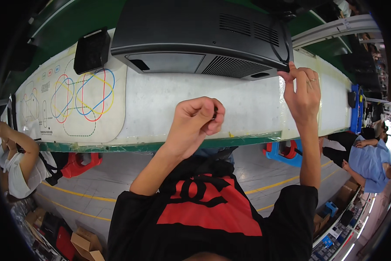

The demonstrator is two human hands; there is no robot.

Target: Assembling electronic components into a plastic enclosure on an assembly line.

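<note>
A large black case with slotted vents [173,32], shaped like a computer case, lies on the white worktop in front of me. Its near side has a grey panel and a wide ribbed grille. My right hand [303,89] is at the case's near right corner, thumb and forefinger pinched together there. Whatever may be between those fingertips is too small to make out. A thin black cable [286,41] loops down the case just above them. My left hand [199,119] is held over the worktop's near edge, fingers curled around a small dark thing, mostly hidden.
A black open box [91,51] stands left of the case, on a pale mat [104,126] with coloured loops. Red [80,164] and blue [282,154] stools stand beyond the green table edge. Other people sit at left [23,169] and right [369,161]. A metal rail [334,28] runs at back right.
</note>
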